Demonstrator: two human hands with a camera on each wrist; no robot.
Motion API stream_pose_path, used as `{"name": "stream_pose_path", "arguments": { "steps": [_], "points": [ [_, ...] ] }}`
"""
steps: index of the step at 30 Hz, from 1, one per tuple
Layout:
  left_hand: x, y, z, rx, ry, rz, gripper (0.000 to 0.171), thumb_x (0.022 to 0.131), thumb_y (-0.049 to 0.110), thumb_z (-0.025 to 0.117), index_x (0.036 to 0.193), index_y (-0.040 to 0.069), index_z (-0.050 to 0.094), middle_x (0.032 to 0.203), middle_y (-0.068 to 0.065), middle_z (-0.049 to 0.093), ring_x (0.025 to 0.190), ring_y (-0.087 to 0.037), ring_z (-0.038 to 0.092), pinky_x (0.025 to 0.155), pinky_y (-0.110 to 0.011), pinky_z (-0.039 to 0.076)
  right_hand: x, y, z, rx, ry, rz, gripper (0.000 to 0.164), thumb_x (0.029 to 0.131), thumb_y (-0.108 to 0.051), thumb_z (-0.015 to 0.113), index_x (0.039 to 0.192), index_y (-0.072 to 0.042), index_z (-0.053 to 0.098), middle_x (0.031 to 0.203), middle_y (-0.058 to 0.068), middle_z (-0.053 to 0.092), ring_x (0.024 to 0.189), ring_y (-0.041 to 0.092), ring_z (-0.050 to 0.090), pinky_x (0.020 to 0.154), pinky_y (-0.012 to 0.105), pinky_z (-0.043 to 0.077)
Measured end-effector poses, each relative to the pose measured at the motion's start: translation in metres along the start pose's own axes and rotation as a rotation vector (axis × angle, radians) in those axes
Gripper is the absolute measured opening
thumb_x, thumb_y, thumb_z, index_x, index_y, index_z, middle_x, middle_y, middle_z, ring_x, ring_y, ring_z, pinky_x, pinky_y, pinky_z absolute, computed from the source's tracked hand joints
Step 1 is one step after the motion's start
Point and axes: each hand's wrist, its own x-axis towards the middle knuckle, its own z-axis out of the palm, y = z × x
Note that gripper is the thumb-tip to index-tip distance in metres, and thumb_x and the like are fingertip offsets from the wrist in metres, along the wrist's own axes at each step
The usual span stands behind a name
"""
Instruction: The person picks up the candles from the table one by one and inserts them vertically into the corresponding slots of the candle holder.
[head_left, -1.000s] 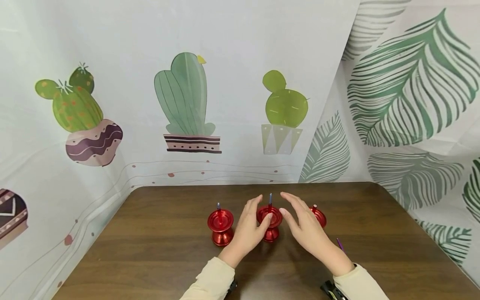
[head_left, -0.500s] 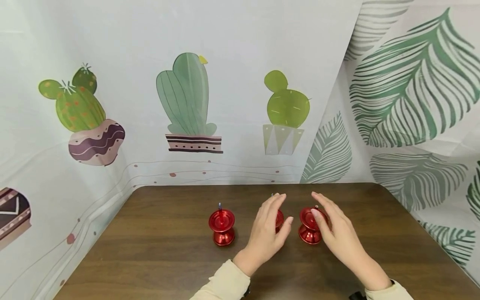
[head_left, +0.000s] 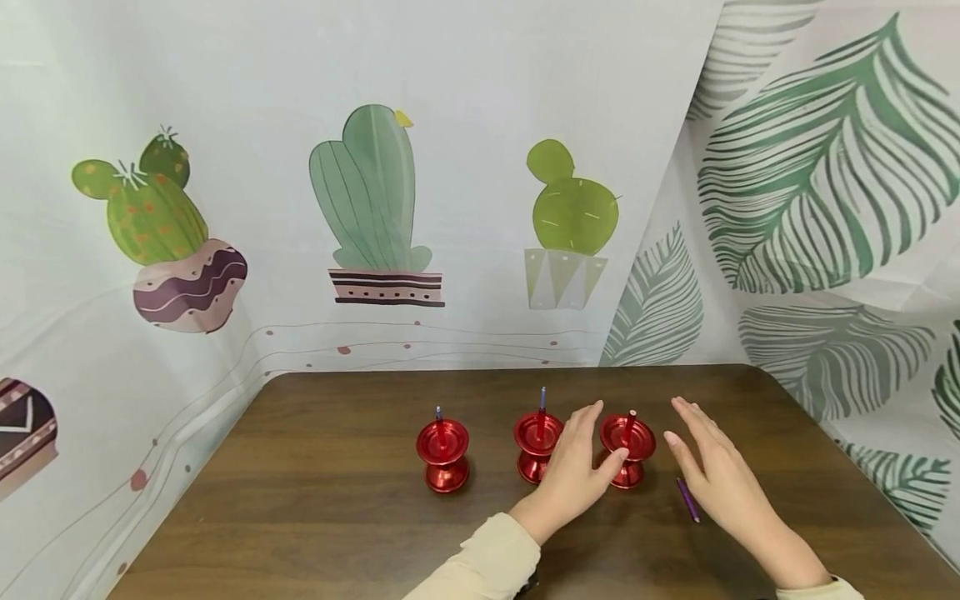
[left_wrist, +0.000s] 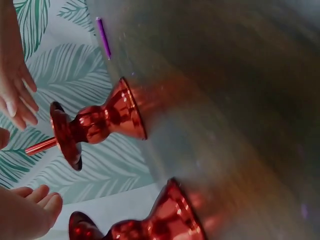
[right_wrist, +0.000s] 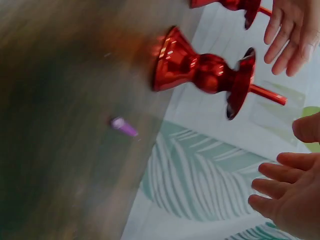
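Note:
Three shiny red candle holders stand upright in a row, each with a dish and a central stem. The left holder [head_left: 442, 446] and the middle holder [head_left: 534, 467] have thin blue-tipped sticks rising from their stems. A bare red stem tops the right holder [head_left: 628, 442], also large in the right wrist view, where its foot [right_wrist: 172, 62] meets the table. My left hand [head_left: 576, 475] hovers between the middle and right holders, partly covering both. My right hand [head_left: 723, 479] is raised beyond the right holder. Both hands have relaxed, spread fingers and hold nothing.
A thin purple stick [head_left: 687, 500] lies on the brown wooden table [head_left: 337, 533], close beside the right hand. Behind the table's far edge hangs a white cloth [head_left: 480, 208] printed with cacti and leaves.
Both hands have moved right together, from around the middle holder to around the right holder. The middle holder and the purple stick show more fully now. The holders stay in place.

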Motion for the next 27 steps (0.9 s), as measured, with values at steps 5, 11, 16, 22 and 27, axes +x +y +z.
{"name": "stream_pose_path", "arguments": {
  "steps": [5,11,16,22,27],
  "points": [
    [0.006,-0.002,0.007,-0.040,-0.081,-0.101,0.070,0.093,0.032,0.064,0.148,0.003,0.030,0.148,-0.010,0.038,0.135,-0.021,0.040,0.106,-0.036,0.039,-0.003,0.013,0.002,-0.049,-0.058,0.003,0.050,0.097,-0.016,0.058,0.135,0.013,0.043,0.136,0.037,0.042,0.126,0.057,0.035,0.102,0.065,0.028],
    [0.012,-0.001,0.013,-0.028,-0.141,-0.186,0.075,0.091,0.035,0.066,0.148,0.003,0.030,0.150,-0.009,0.036,0.136,-0.021,0.038,0.106,-0.036,0.038,-0.008,0.024,0.006,-0.122,-0.156,0.047,0.054,0.095,-0.018,0.060,0.130,0.019,0.043,0.132,0.042,0.041,0.121,0.062,0.035,0.096,0.070,0.030],
    [0.016,0.002,0.017,-0.004,-0.168,-0.219,0.077,0.089,0.036,0.068,0.148,0.003,0.031,0.149,-0.009,0.038,0.135,-0.022,0.039,0.106,-0.034,0.039,-0.014,0.029,0.006,-0.184,-0.268,0.095,0.058,0.093,-0.019,0.064,0.130,0.020,0.042,0.134,0.044,0.038,0.121,0.063,0.034,0.093,0.073,0.030],
    [0.019,0.003,0.020,0.018,-0.177,-0.234,0.077,0.088,0.035,0.070,0.147,0.002,0.033,0.146,-0.010,0.040,0.133,-0.022,0.042,0.105,-0.033,0.040,-0.019,0.032,0.006,-0.220,-0.379,0.151,0.063,0.093,-0.025,0.063,0.131,0.020,0.040,0.136,0.044,0.034,0.123,0.063,0.031,0.094,0.074,0.027],
    [0.021,0.001,0.022,0.040,-0.178,-0.241,0.076,0.087,0.035,0.071,0.145,0.000,0.036,0.141,-0.010,0.045,0.129,-0.020,0.047,0.103,-0.031,0.042,-0.023,0.034,0.006,-0.242,-0.449,0.189,0.066,0.093,-0.028,0.063,0.131,0.020,0.041,0.135,0.044,0.035,0.124,0.063,0.029,0.094,0.075,0.026]
  ]
}}
